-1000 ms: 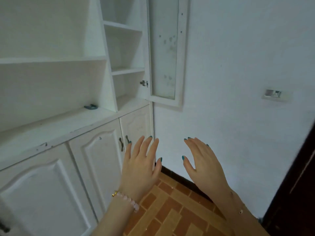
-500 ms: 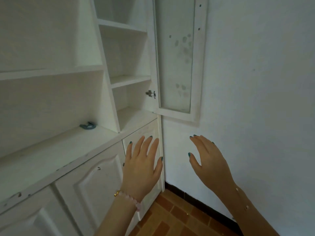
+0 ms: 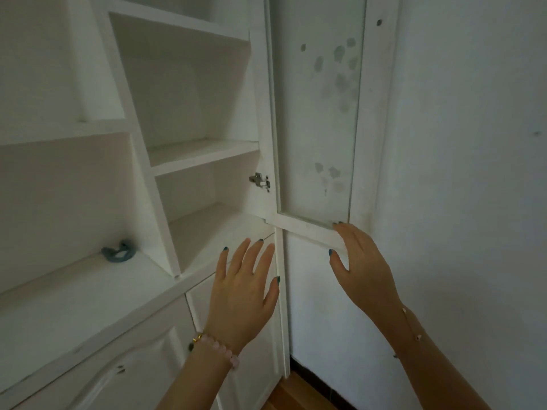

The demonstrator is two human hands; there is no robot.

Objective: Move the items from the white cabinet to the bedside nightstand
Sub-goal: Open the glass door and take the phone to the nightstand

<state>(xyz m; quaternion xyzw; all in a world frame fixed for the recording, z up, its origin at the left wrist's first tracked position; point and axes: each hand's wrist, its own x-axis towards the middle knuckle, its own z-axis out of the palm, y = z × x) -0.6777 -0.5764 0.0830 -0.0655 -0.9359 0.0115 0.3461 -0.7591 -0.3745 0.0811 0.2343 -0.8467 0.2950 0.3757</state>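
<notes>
On a left shelf of the white cabinet (image 3: 88, 306) a blue item (image 3: 118, 254) awaits moving; left hand (image 3: 242, 294) spread, empty; right hand (image 3: 364, 270), fingers (image 3: 344, 233) flat, touches the door (image 3: 370, 113).

Head camera faces white cabinet (image 3: 88, 306) closely, perhaps angled down.

White cabinet (image 3: 189, 93), open-fronted. Wide lower ledge (image 3: 74, 309), left to centre: one small blue-grey looped item (image 3: 118, 251), kind unclear, lying at the far back near the upright divider (image 3: 148, 184). Left bay: one long shelf (image 3: 59, 133) above the ledge. Narrow right bay: upper shelf (image 3: 177, 20), middle shelf (image 3: 204, 155), bay floor (image 3: 213, 232)
</notes>
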